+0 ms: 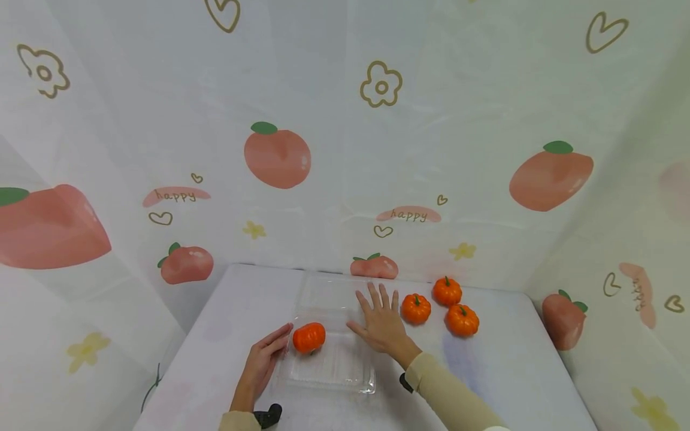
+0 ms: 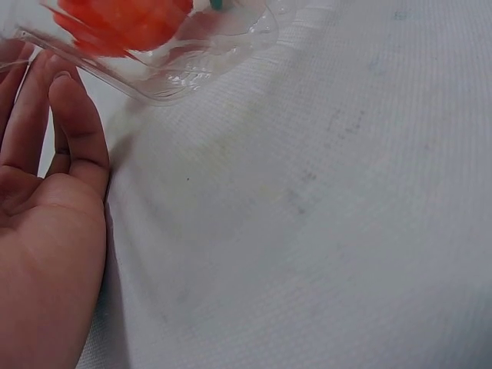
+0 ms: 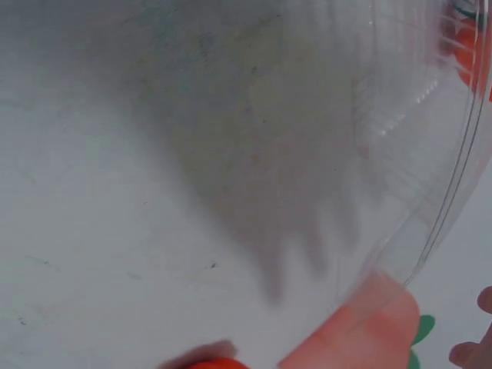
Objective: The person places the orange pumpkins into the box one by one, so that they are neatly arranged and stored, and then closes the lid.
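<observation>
A clear plastic clamshell box (image 1: 329,377) lies on the table, its lid (image 1: 326,294) folded back toward the wall. Inside, at the left, a small orange pumpkin (image 1: 309,338) rests on its side, stem toward the person. My left hand (image 1: 261,361) touches the box's left side; in the left wrist view its fingertips are right at the clear rim (image 2: 146,96), beside the pumpkin (image 2: 134,23). Fingers spread and straight, my right hand (image 1: 381,326) reaches over the right edge where box and lid meet. The right wrist view shows the plastic edge (image 3: 453,192) close by.
Three more orange pumpkins stand right of the lid: one near the right fingertips (image 1: 415,309), one at the back (image 1: 447,291) and one farther right (image 1: 462,321). A white cloth wall (image 1: 323,239) with printed fruit rises behind the table (image 1: 215,335).
</observation>
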`<state>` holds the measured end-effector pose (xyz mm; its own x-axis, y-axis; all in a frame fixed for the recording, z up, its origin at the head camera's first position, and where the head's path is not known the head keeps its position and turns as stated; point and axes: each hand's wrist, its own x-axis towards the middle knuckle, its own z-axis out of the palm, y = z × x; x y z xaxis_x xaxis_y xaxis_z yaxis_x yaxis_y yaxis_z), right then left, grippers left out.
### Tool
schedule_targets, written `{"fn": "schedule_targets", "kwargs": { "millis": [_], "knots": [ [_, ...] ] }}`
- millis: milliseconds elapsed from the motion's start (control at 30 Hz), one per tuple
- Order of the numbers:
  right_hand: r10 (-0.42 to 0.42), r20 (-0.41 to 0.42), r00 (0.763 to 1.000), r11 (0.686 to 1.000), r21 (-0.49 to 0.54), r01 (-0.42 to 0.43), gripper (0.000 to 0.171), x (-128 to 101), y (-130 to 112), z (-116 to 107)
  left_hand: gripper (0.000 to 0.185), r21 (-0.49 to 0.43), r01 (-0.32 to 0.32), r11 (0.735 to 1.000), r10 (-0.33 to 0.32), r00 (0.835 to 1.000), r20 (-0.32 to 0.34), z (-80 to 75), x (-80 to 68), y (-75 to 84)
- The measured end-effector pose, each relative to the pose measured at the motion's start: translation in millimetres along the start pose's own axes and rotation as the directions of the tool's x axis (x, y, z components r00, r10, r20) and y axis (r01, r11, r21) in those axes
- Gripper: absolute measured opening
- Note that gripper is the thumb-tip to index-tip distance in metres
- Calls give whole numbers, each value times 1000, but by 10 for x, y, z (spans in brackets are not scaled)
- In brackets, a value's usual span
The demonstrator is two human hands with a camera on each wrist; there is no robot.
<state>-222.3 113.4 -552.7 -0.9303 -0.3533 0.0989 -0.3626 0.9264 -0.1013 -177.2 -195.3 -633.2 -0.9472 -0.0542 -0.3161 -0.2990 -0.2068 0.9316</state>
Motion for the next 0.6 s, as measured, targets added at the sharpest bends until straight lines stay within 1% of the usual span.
{"fn": "schedule_targets", "kwargs": {
  "millis": [267,500,600],
  "knots": [
    [57,-21,998,998,2,-57,81,-34,235,94,52,-2,5,1000,-5,1000,-3,-13,6,-18],
    [117,-20,993,993,2,-117,83,-77,439,110,53,-2,7,1000,-7,1000,1,-13,6,-21],
    [124,-55,991,992,33,-122,82,-111,514,116,53,-4,-2,1000,2,1000,4,-8,0,-16]
  ]
}}
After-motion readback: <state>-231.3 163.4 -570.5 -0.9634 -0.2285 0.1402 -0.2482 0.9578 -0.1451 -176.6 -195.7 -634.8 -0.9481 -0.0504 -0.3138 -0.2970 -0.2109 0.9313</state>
